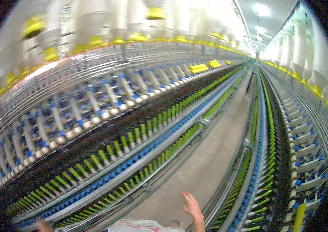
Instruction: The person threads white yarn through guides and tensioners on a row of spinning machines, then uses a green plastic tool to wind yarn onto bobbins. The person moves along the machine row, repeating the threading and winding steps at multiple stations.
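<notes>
My right hand (192, 208) hangs over the aisle floor with its fingers stretched out and nothing in it. At the lower left edge, only a blurred bit of my left hand (43, 225) shows, close to the spinning frame's lower rail. Its fingers cannot be made out. Along the left spinning frame runs a row of green bobbins (124, 143) on spindles. Below them lie a blue strip (133, 161) and a second, lower row of green tubes (151, 168). White drafting arms (110, 91) with blue ends line up above.
Another spinning frame (293, 116) borders the narrow grey floor (214, 150) on the right. Large white roving bobbins (181, 23) with yellow bases hang overhead. Yellow pieces (198, 69) rest on the left frame; a yellow rod (299, 217) stands at the lower right.
</notes>
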